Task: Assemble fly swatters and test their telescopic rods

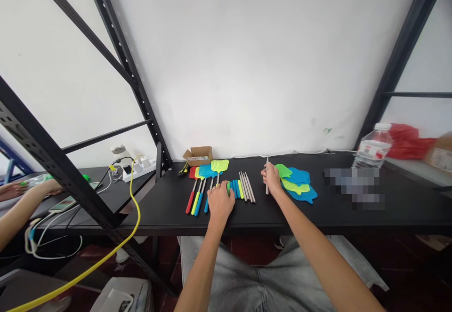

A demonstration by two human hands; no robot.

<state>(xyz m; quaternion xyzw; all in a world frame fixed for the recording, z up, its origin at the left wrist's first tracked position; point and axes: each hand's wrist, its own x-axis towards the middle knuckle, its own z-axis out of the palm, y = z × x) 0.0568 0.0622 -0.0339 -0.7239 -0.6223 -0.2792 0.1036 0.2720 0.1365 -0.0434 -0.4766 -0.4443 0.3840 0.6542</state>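
My right hand (271,178) is closed round a metal rod (267,189), which it holds upright above the black table (282,215). My left hand (221,201) has its fingers closed on a green handle (228,187), partly hidden by them. Right beside it lie loose blue handles (234,189) and yellow handles (241,189), then several metal rods (247,188) in a row. To the left are several fly swatters with heads on, among them one with a red handle (190,203). Loose swatter heads in green (283,171), yellow (295,188) and blue (300,176) overlap to the right of my right hand.
An open cardboard box (199,156) stands at the back by the wall. A plastic bottle (373,147) and a red bag (409,142) are on the right. A yellow cable (136,218) hangs at left, past a black frame post (60,161). Another person's arm (28,204) reaches in there.
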